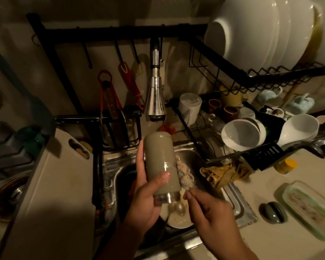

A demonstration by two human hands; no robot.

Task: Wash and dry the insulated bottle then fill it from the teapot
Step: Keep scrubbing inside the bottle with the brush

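With right hand (210, 209) pinching scrubber (184, 175), rub along bottle (158, 162), gripped over sink (113, 166) by curled left hand (144, 201). Rotate bit by bit, cover base to steel neck, hold firm against wet slip, stay above sink.

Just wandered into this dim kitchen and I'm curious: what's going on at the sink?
A person is washing a grey-green insulated bottle over the sink. The left hand grips the bottle near its metal neck, with the base pointing toward the faucet. The right hand pinches a knitted scrubber and holds it against the bottle's side. No water can be seen running. A used plate lies in the sink below.
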